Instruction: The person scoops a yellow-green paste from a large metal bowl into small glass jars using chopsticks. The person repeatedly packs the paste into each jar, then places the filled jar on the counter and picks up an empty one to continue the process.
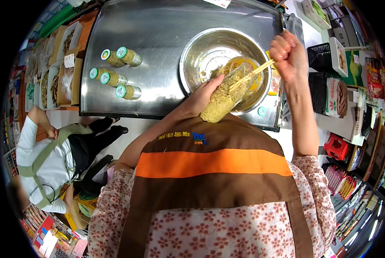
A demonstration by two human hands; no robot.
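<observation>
We had our left hand (203,96) wrapped around a clear jar (227,96) packed with yellowish crumbly stuff, fingers closed on its side, the jar tilted so that its open mouth pointed away from us over the steel mixing bowl (196,56). Our right hand (289,53), just to the right of the jar and a little farther out, was fisted tight on a pair of chopsticks (255,73), whose tips reached down-left into the jar's mouth. The bowl sat right beyond the left hand on a steel table (158,34). Well off to the left of that hand, five small green-capped jars (115,73) lay on the same table. Farther left and nearer to us, another person (50,159) in a white top bent low beside the table.
</observation>
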